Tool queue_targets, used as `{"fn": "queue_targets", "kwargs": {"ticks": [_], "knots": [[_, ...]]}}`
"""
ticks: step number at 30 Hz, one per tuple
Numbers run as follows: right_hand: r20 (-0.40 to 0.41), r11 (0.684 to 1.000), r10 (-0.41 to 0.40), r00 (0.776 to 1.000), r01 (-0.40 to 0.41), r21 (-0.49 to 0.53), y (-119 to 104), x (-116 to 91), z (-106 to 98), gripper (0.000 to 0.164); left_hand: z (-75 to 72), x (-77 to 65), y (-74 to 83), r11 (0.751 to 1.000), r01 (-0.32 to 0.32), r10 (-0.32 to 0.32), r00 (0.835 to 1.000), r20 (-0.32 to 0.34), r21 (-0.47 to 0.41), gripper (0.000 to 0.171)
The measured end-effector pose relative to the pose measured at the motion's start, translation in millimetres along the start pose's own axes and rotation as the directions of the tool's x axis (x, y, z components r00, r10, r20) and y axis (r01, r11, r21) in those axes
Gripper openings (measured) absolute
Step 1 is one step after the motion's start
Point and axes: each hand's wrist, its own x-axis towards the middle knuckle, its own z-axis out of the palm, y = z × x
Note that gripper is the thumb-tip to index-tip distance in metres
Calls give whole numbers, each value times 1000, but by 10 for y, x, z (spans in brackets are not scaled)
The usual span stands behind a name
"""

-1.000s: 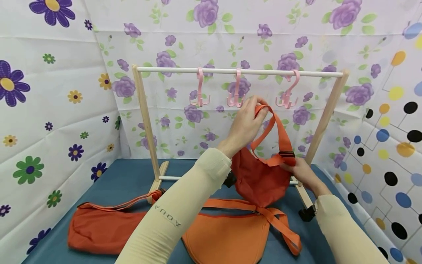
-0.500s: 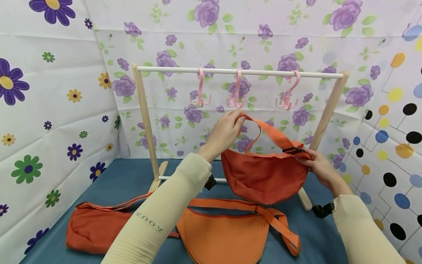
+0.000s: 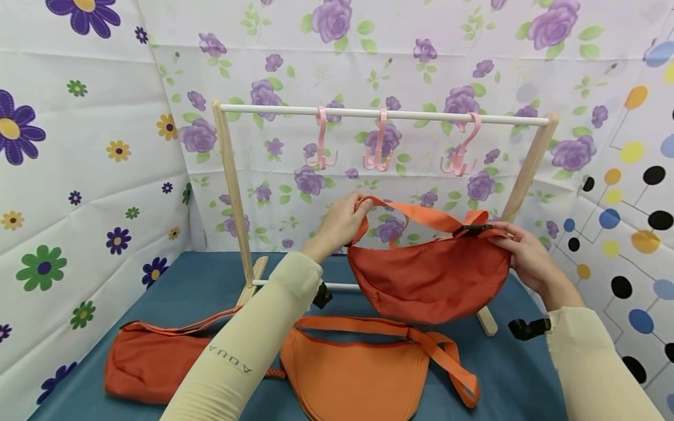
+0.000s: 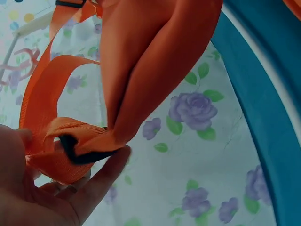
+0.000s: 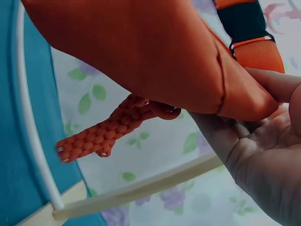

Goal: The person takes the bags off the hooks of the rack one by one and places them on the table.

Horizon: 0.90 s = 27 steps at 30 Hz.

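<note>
A dark orange crescent-shaped waist bag (image 3: 426,283) hangs in the air between both hands, in front of the rack. My left hand (image 3: 337,227) pinches the orange strap (image 3: 421,215) near the bag's left end. In the left wrist view the strap loops around a black buckle piece (image 4: 77,153) beside the fingers. My right hand (image 3: 534,260) grips the bag's upper right corner, thumb on top, just by a black buckle (image 3: 472,230). Below the bag, the right wrist view shows a braided orange cord (image 5: 103,132) dangling.
Behind stands a wooden rack with a white rail (image 3: 411,115); several-pronged pink hooks (image 3: 377,143) hang from it. On the blue table (image 3: 195,286) lie a lighter orange waist bag (image 3: 358,380) in front and a red-orange bag (image 3: 152,365) at left, partly hidden by the left sleeve.
Both hands have come down from near the hooks and spread apart. The bag has turned from end-on to broadside, and its strap now lies lower and flatter.
</note>
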Motion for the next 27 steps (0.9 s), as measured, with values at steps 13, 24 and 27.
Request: {"fn": "queue_targets", "kwargs": {"ticks": [13, 24, 27], "knots": [[47, 991, -88, 995, 83, 103, -459, -23, 321, 29, 81, -109, -317, 960, 129, -105, 989, 106, -247, 51], [122, 992, -121, 985, 117, 42, -846, -38, 683, 30, 294, -246, -677, 803, 311, -103, 913, 396, -508, 64], [132, 991, -132, 982, 127, 51, -926, -21, 718, 30, 368, -294, -723, 788, 330, -88, 896, 436, -520, 69]]}}
